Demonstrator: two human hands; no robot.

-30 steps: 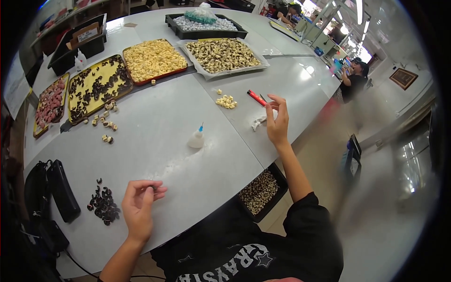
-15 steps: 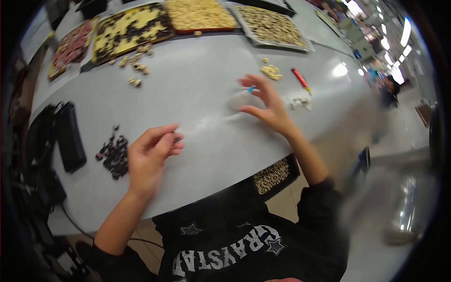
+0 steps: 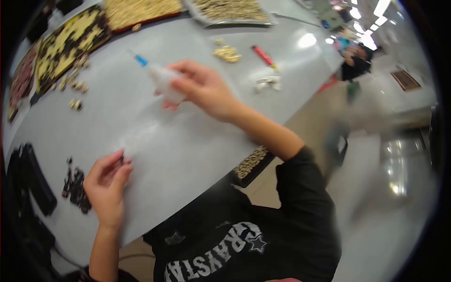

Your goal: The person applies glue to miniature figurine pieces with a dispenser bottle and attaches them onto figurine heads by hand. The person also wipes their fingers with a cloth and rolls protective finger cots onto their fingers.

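My right hand [image 3: 206, 89] is wrapped round a soft white squeeze bottle [image 3: 168, 85]. The bottle is tilted, and its blue needle tip [image 3: 141, 60] points up and to the left over the grey table [image 3: 188, 150]. Lower on the left, my left hand [image 3: 105, 188] pinches a small dark piece [image 3: 122, 159] between thumb and fingers. Right beside that hand lies a loose pile of small black pieces [image 3: 76, 188]. Scattered cream-and-dark pieces [image 3: 77, 84] lie farther off. Motion blurs the bottle somewhat.
Along the far edge stand a yellow tray with dark pieces [image 3: 70, 42], a tray of cream pieces [image 3: 141, 11] and one of greyish pieces [image 3: 230, 9]. A cream pile [image 3: 228, 54], a red pen-like tool [image 3: 263, 55] and white scraps [image 3: 268, 83] lie right. Black cases [image 3: 37, 178] sit left.
My right hand has closed round the white bottle, lifted it and swung its tip to the left. My left hand still pinches its dark piece. The whole view has shifted.
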